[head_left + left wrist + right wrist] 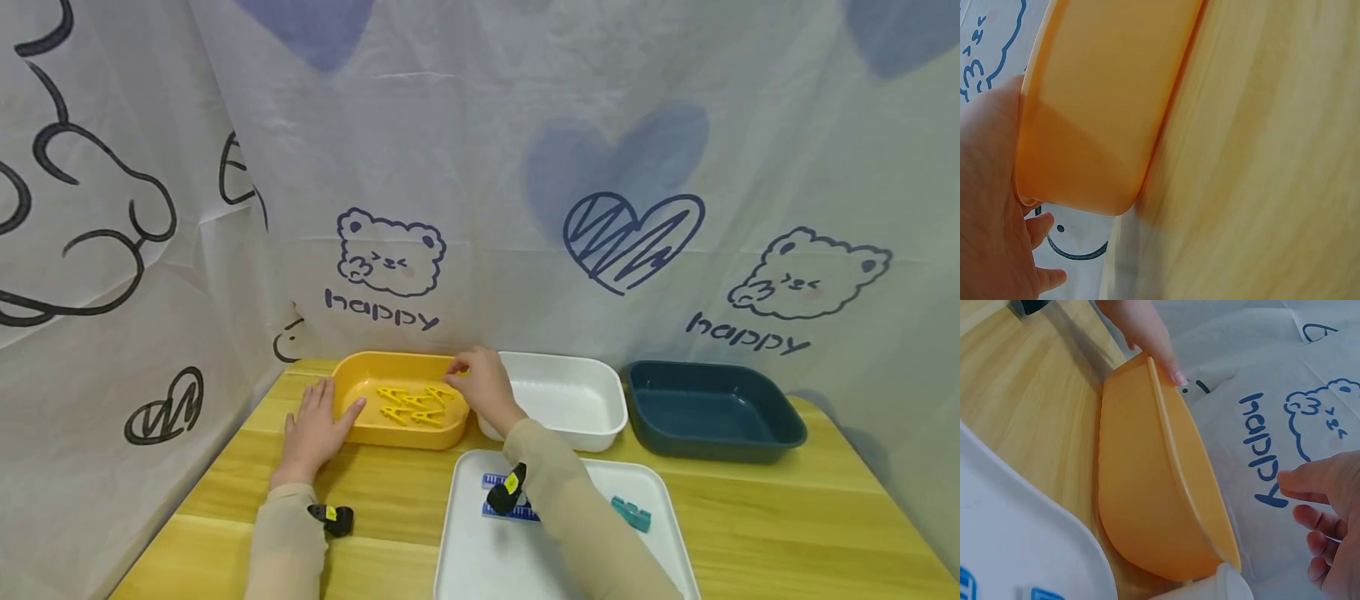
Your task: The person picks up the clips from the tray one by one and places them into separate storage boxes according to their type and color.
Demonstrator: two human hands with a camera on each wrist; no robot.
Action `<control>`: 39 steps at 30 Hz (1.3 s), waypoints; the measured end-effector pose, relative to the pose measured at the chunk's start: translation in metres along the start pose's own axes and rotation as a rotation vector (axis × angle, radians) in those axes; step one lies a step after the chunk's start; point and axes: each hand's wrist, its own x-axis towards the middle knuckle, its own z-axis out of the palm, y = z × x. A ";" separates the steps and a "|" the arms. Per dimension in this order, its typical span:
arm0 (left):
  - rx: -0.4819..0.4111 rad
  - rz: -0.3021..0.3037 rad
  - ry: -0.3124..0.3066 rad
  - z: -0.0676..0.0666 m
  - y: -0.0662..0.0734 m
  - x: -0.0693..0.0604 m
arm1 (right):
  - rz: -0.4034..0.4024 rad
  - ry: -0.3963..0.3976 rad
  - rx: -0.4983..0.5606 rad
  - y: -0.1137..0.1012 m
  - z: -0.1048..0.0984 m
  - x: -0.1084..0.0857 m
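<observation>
Several small yellow clips, shaped like clothespins (415, 402), lie on the floor of the yellow bin (360, 433). My left hand (313, 429) grips the left end of this bin, its thumb over the front rim and the fingers along the outside. The left wrist view shows that hand (988, 194) against the orange-looking wall. Above the bin's right rim hovers my right hand (487, 385), fingers slightly bent. In the right wrist view nothing shows between the right hand's (1332, 512) thumb and fingers.
A white bin (562, 392) and a dark blue bin (712, 408) stand to the right. The white tray (468, 558) in front bears blue-and-white striped pieces (510, 511) and a teal piece (632, 514), partly below my right forearm. A printed curtain (487, 167) hangs behind.
</observation>
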 end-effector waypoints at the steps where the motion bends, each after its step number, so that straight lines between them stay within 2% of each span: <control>1: -0.001 0.001 0.000 0.000 0.000 0.000 | -0.011 0.004 -0.001 0.001 -0.002 -0.001; 5: 0.002 0.001 -0.003 -0.001 0.001 0.000 | -0.032 0.008 -0.002 0.004 -0.010 -0.007; 12: 0.001 0.000 -0.009 -0.002 0.002 0.000 | -0.015 0.001 0.009 0.008 -0.023 -0.018; 18: -0.002 0.000 -0.007 -0.001 0.002 0.000 | -0.062 0.022 0.015 0.016 -0.036 -0.030; 32: 0.000 0.005 -0.011 -0.003 0.002 -0.001 | 0.002 0.048 0.083 0.035 -0.069 -0.057; 39: 0.003 0.002 -0.014 -0.002 0.002 -0.003 | 0.042 0.071 0.067 0.046 -0.078 -0.070</control>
